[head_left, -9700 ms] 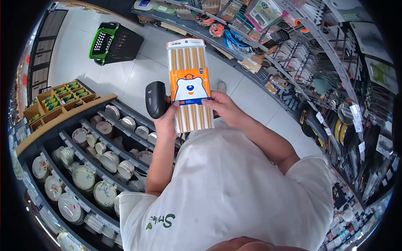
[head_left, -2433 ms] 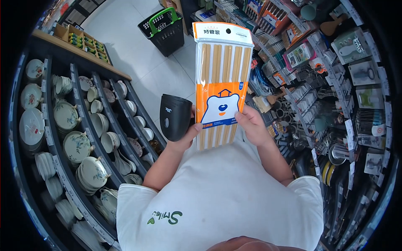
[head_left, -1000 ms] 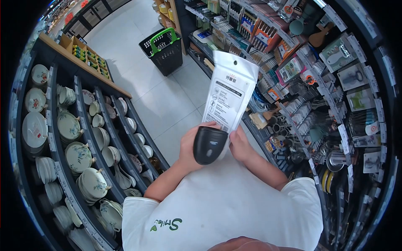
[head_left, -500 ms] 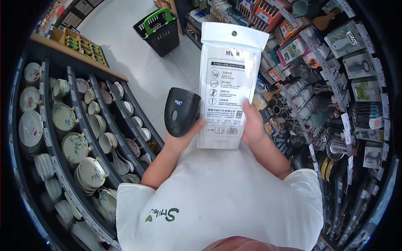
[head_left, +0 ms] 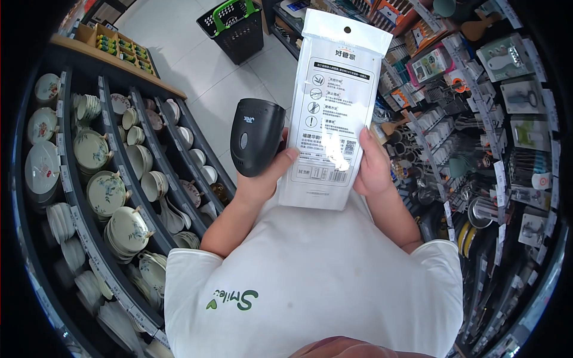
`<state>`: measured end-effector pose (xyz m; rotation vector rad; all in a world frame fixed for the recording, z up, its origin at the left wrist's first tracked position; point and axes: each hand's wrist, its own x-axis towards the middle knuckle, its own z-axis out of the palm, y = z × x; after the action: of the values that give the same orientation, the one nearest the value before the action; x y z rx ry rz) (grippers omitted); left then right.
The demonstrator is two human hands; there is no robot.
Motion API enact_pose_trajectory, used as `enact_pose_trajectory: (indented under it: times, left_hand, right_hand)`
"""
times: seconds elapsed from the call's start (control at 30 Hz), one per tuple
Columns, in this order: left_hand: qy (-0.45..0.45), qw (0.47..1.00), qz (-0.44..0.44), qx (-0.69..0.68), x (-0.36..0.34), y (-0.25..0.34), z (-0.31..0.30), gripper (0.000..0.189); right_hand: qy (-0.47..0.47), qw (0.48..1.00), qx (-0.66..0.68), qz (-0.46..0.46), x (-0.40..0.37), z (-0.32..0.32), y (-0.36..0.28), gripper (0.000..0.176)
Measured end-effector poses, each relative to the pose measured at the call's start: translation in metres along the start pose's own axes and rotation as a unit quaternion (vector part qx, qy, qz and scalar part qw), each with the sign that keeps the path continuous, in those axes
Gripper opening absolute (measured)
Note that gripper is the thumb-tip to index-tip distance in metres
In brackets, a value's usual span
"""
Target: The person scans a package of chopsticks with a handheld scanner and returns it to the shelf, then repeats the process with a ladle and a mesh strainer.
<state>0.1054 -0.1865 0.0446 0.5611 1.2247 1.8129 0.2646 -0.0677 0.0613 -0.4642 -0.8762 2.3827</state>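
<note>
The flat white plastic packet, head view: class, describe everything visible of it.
The flat white plastic packet shows its printed back: black text, icons, a barcode, a round hang hole on top. It is held upright, slightly tilted. The right hand grips its right edge; the left hand, holding a black handheld scanner, rests its thumb on the left edge.

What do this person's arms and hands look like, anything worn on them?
Left hand and right hand are bare: no gloves, rings or watch show. Arms are uncovered up to the short sleeves of a white T-shirt with green lettering.
</note>
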Motion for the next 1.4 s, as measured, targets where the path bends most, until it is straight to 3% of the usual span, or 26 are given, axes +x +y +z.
enact_pose_trajectory:
  times: [0.2, 0.37, 0.47, 0.57, 0.7, 1.3, 1.4]
  left_hand:
    - [-0.014, 1.0, 0.021, 0.019, -0.005, 0.005, -0.003, 0.04]
    - [-0.028, 0.999, 0.033, 0.026, -0.006, 0.021, -0.003, 0.037]
    - [-0.052, 0.985, 0.067, 0.147, -0.012, 0.03, -0.003, 0.026]
    - [-0.129, 0.971, -0.02, 0.199, -0.021, 0.041, 0.004, 0.029]
    - [-0.209, 0.937, -0.069, 0.27, -0.025, 0.042, 0.013, 0.033]
    - [-0.257, 0.914, -0.098, 0.298, -0.021, 0.042, 0.028, 0.031]
    - [-0.217, 0.935, -0.084, 0.267, -0.023, 0.042, 0.031, 0.033]
  right_hand:
    - [0.001, 1.0, 0.008, -0.004, -0.003, 0.004, -0.001, 0.05]
    - [0.032, 0.996, -0.042, -0.071, -0.002, 0.005, -0.01, 0.048]
    - [0.047, 0.989, -0.078, -0.114, 0.0, -0.004, -0.016, 0.047]
    - [0.067, 0.985, -0.069, -0.144, 0.004, -0.011, -0.021, 0.046]
    - [0.09, 0.979, -0.074, -0.168, 0.006, -0.016, -0.027, 0.046]
    - [0.096, 0.973, -0.083, -0.195, 0.003, -0.023, -0.029, 0.048]
    - [0.101, 0.973, -0.073, -0.194, 0.003, -0.023, -0.028, 0.047]
